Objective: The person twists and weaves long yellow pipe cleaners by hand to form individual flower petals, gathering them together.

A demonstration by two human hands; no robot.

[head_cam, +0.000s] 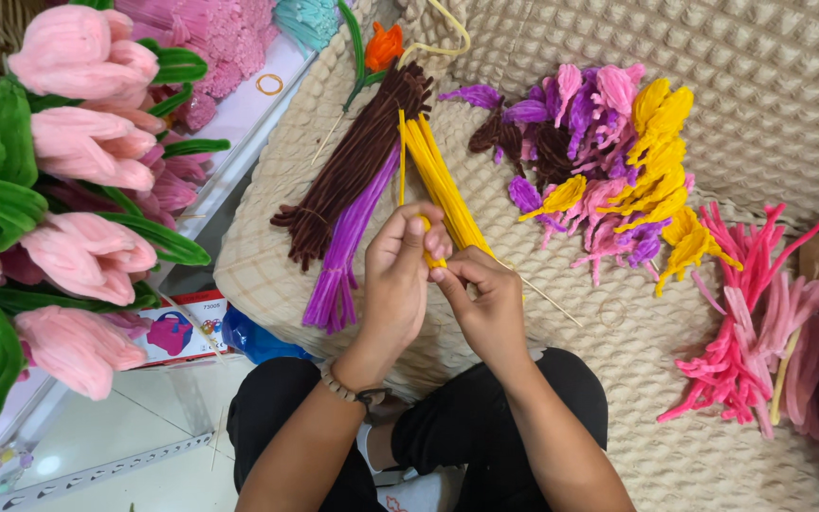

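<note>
over a cream cushion point(770, 85), close above the person's lap, both hands meet on one yellow stem point(431, 254). the left hand point(398, 284) is clamped round its lower part, thumb and fingers curled; the right hand point(487, 305) pinches the same piece from the other side, fingertips touching the left ones. the step in hand looks like bending or twisting the stem into shape, judging by the close two-handed pinch. any further bend would call for a firm hold by one hand while the other turns, and small movements only, since the piece is short and mostly hidden between the fingers.

just beyond the hands lies a yellow bundle point(443, 180), with a purple bundle point(343, 246) and a brown bundle point(353, 161) beside it. farther right sit shaped petals point(609, 152) in purple, pink and yellow, and a pink pile point(760, 322) near the cushion's right side. a thin stick point(552, 301) lies just beside the right hand. room is tight forward, open toward the lap. the cushion's left edge drops off near the purple bundle, with pink tulips point(78, 142) standing beyond it.
</note>
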